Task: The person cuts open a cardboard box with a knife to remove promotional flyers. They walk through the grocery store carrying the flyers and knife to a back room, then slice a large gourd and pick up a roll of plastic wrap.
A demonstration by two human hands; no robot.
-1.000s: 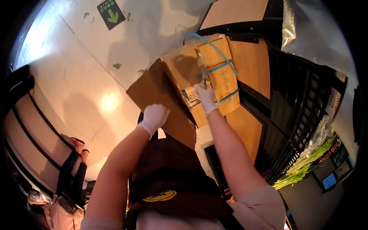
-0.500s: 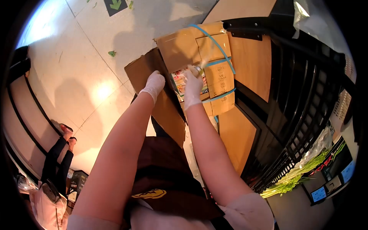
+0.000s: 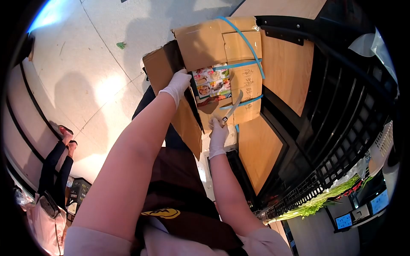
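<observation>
A brown cardboard box (image 3: 198,47), bound with blue straps (image 3: 244,45), has handwriting on one side and a colourful printed food picture (image 3: 210,82) in its middle. My gloved left hand (image 3: 177,86) is closed on the edge of a dark-shadowed cardboard flap (image 3: 160,64) left of the picture. Below the box's near edge, my gloved right hand (image 3: 219,135) grips a knife (image 3: 233,107) by its handle. Its curved blade points up and right, over the lower blue strap; whether it touches the cardboard I cannot tell.
Wooden panels (image 3: 287,64) and a black slatted rack (image 3: 324,98) stand to the right. Green leafy vegetables (image 3: 307,204) lie beyond a black basket edge. At lower left, another person's legs (image 3: 54,166) show beside a black crate (image 3: 79,190). A leaf scrap (image 3: 121,45) lies on the tiled floor.
My right hand has moved down and away from the printed picture, and the knife blade is now plainly visible. My left hand has shifted slightly right along the flap.
</observation>
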